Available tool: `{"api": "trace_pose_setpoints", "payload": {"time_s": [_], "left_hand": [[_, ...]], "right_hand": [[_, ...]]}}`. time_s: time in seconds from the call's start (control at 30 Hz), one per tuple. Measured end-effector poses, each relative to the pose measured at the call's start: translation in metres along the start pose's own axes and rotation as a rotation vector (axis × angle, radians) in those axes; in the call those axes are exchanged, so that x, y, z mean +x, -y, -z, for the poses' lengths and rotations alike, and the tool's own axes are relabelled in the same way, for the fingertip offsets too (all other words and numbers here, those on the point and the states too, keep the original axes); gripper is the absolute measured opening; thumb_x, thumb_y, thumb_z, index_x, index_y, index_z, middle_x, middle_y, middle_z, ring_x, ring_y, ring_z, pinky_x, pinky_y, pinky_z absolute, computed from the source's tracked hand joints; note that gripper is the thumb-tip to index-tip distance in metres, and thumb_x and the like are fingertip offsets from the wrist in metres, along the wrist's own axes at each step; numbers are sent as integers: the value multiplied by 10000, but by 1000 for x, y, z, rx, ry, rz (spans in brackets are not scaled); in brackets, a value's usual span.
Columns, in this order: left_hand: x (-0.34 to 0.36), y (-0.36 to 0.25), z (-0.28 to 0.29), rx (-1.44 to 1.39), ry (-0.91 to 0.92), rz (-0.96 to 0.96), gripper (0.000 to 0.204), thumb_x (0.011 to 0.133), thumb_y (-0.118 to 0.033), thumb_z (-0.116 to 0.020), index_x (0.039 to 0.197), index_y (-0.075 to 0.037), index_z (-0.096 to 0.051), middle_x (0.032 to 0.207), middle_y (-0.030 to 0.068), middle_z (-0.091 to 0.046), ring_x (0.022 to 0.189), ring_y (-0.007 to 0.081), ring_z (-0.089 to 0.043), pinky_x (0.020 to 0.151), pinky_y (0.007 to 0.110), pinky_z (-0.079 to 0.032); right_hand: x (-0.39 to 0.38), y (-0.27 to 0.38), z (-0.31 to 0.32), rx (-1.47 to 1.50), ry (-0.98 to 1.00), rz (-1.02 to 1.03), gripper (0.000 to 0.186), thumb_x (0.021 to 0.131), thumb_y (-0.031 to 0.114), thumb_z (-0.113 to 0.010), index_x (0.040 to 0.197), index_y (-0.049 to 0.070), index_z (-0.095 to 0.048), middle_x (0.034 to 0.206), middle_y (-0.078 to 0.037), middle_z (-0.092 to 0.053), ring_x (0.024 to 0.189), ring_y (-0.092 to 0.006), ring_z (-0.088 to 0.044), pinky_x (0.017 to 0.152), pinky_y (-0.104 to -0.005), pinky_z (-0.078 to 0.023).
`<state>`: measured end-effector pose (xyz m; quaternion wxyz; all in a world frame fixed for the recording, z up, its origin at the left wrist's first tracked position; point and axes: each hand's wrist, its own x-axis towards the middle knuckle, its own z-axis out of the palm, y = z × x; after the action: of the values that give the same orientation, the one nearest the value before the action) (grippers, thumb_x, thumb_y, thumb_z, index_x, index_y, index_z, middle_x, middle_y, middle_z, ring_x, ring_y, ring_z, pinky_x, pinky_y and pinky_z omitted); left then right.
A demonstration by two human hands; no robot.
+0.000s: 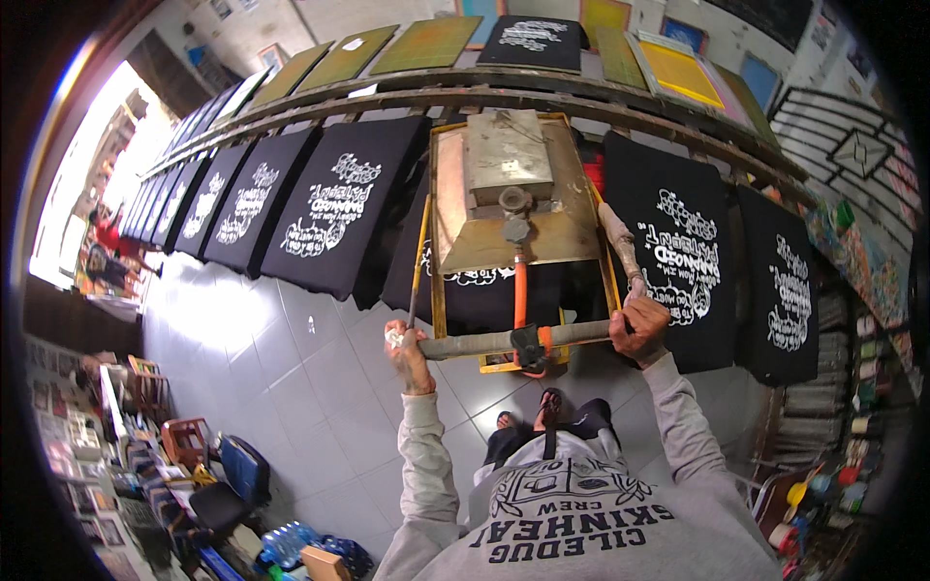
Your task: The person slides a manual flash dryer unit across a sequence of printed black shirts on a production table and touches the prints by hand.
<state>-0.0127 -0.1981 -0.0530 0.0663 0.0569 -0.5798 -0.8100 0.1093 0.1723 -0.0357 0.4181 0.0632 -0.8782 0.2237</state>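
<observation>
My left hand (412, 356) is closed round the left end of a tape-wrapped handlebar (475, 344). At the other end, my right hand (641, 329) grips the same bar. The bar belongs to a yellow-framed metal heater (494, 189), a hood-shaped box with a round fitting on its near side. An orange hose (520, 290) runs from that fitting to a black-and-orange valve (530, 347) at the bar's middle. Under the heater lies a printed black T-shirt (465, 295), mostly hidden. A wrapped rod (620, 242) slants along the frame near my right hand.
Black shirts with white print (339, 203) lie on boards in a long row left and right of the heater. Behind runs a rail (387, 102) with screen frames (426, 44). A blue chair (237, 474) and water bottles (288, 544) stand lower left. Another person (126, 254) is far left.
</observation>
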Motion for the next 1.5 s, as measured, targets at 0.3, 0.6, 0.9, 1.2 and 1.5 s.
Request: {"api": "trace_pose_setpoints", "payload": {"time_s": [0.3, 0.6, 0.9, 1.2, 1.5], "left_hand": [[-46, 10, -42, -10, -63, -1, 159, 914, -1, -550, 927, -117, -442, 837, -9, -484, 760, 102, -580, 722, 251, -461], [-92, 12, -79, -122, -166, -3, 180, 896, 22, -540, 913, -110, -419, 883, -13, -448, 777, 108, -560, 751, 266, -457], [-122, 27, -106, -108, -349, -32, 171, 900, 20, -524, 941, -103, -412, 885, 3, -458, 762, 123, -562, 750, 273, -462], [-102, 34, -115, -95, -430, -113, 171, 879, 18, -512, 947, -110, -421, 924, 8, -442, 769, 122, -548, 760, 275, -456], [-78, 45, -138, -104, -429, -124, 155, 882, 20, -503, 931, -104, -423, 874, -2, -466, 735, 114, -549, 736, 269, -462]], "right_hand": [[10, -51, 18, 13, 32, 34, 300, 873, 146, -556, 603, 30, -494, 570, -139, -464, 484, -313, -491, 492, -434, -396], [23, -107, 33, 72, 148, 124, 323, 894, 185, -562, 613, 26, -541, 629, -163, -565, 554, -336, -588, 549, -432, -487], [39, -150, 26, 259, 172, 248, 269, 840, 140, -580, 613, 26, -490, 594, -138, -499, 508, -305, -525, 499, -410, -426], [57, -161, 1, 306, 122, 273, 236, 801, 155, -608, 635, -2, -549, 589, -122, -487, 516, -300, -541, 498, -413, -457], [84, -184, -14, 344, 136, 265, 290, 837, 167, -598, 598, 32, -504, 577, -116, -456, 484, -281, -485, 479, -403, -419]]}}
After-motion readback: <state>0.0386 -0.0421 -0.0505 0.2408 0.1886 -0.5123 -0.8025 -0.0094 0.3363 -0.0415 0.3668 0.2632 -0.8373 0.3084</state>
